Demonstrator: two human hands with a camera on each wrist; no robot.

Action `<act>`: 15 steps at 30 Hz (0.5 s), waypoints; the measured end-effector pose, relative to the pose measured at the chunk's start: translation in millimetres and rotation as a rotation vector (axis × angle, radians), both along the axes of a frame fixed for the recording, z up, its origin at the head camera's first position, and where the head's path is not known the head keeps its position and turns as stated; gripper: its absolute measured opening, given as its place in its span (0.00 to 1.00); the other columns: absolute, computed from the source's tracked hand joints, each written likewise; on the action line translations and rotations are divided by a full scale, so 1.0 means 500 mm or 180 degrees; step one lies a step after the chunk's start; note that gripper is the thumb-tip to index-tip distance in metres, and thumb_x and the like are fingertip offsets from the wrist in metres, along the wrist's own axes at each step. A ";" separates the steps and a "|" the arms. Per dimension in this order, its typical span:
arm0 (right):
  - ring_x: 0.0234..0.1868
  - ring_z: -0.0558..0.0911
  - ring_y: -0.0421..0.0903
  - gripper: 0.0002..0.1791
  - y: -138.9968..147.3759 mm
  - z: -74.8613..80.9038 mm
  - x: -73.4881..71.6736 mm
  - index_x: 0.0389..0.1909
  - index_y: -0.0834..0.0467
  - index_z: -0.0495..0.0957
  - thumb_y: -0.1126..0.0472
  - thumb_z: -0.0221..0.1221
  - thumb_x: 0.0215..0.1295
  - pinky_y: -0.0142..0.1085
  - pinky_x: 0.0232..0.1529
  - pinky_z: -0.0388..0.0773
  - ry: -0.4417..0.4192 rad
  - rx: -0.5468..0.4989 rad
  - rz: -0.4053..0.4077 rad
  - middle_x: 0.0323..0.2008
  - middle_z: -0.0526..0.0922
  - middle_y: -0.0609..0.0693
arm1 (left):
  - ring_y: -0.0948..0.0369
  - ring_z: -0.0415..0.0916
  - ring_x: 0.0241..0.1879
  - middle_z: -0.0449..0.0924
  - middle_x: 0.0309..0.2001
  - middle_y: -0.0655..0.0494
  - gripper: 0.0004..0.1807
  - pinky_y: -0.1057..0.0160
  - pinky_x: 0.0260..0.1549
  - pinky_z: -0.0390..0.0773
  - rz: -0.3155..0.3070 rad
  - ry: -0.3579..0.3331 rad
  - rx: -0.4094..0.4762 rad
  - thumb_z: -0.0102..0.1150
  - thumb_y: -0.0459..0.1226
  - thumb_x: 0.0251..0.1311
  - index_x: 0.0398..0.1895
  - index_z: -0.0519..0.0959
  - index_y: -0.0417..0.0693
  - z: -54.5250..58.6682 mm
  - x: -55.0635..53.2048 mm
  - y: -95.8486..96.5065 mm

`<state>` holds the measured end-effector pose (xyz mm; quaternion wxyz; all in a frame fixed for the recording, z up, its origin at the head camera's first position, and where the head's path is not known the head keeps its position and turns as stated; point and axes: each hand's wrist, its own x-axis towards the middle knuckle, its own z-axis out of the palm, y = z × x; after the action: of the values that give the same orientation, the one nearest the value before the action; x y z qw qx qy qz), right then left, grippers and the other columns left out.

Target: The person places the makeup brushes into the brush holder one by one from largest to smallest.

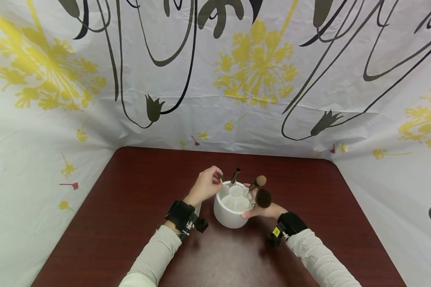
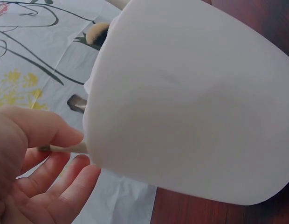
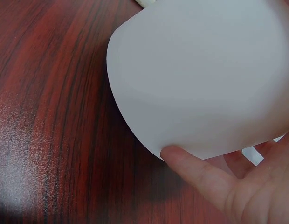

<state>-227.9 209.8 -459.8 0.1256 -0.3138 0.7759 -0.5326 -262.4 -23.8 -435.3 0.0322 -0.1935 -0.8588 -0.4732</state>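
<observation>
A round white makeup brush holder (image 1: 230, 219) with several compartments is in the middle of the head view. At its left rim my left hand (image 1: 205, 184) pinches a slim makeup brush (image 2: 72, 148), whose lower part is hidden inside the holder. My right hand (image 1: 263, 211) grips the holder's right side, thumb (image 3: 191, 168) against the white wall and other fingers behind. Three more brushes stand in the holder: a large dark fluffy brush (image 1: 263, 198), a tan-tipped brush (image 1: 261, 181) and a small dark brush (image 1: 238, 171).
The dark red wooden table (image 1: 158, 175) has rounded far corners. A white cloth (image 1: 186, 79) with yellow and grey flower prints hangs behind it and along both sides. Part of a pale object (image 1: 198, 209) shows beside the left wrist.
</observation>
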 end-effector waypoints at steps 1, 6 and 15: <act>0.52 0.70 0.43 0.60 -0.002 0.010 0.004 0.59 0.79 0.44 0.43 0.68 0.42 0.37 0.56 0.61 -0.0024 0.0028 0.0007 0.52 0.70 0.70 | 0.58 0.78 0.32 0.75 0.32 0.50 0.14 0.67 0.32 0.77 -0.0002 -0.0016 0.0029 0.60 0.27 0.45 0.37 0.73 0.40 0.001 -0.001 -0.002; 0.54 0.69 0.43 0.51 -0.009 0.053 0.019 0.59 0.80 0.43 0.66 0.68 0.43 0.41 0.57 0.61 -0.0153 0.0126 0.0051 0.53 0.67 0.74 | 0.58 0.78 0.34 0.76 0.35 0.50 0.14 0.66 0.34 0.77 0.0048 -0.0055 0.0071 0.64 0.30 0.45 0.37 0.73 0.42 0.005 -0.008 -0.015; 0.55 0.68 0.47 0.50 -0.008 0.053 0.015 0.59 0.81 0.44 0.69 0.67 0.42 0.53 0.57 0.59 -0.0126 0.0132 0.0070 0.54 0.66 0.75 | 0.55 0.79 0.36 0.75 0.38 0.48 0.12 0.62 0.35 0.78 0.0220 0.0070 0.0069 0.62 0.33 0.50 0.37 0.73 0.41 0.021 -0.023 -0.037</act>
<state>-220.6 205.9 -433.4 0.1532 -0.3091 0.7806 -0.5212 -273.9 -42.2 -424.6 0.0601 -0.1686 -0.8595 -0.4789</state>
